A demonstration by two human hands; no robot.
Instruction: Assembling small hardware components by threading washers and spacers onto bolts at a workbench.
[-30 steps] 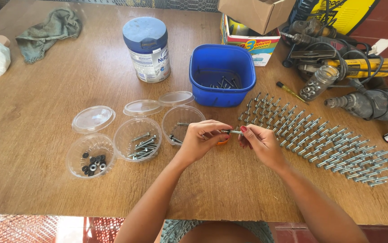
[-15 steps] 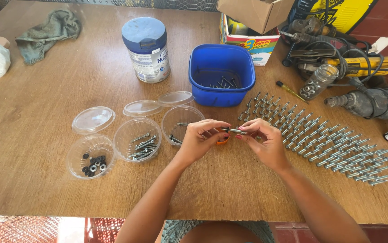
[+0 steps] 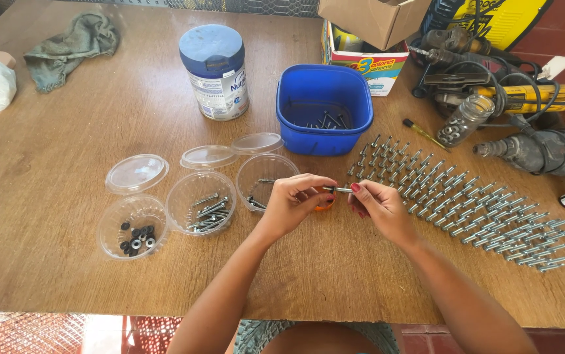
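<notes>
Already many finished screws line the counter; both the left hand and right hand pinch one screw, with more waiting in the blue tub.

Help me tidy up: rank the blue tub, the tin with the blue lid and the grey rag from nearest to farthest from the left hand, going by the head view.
1. blue tub, just above left hand
2. tin, farther up-left
3. grey rag, far top-left corner
</notes>
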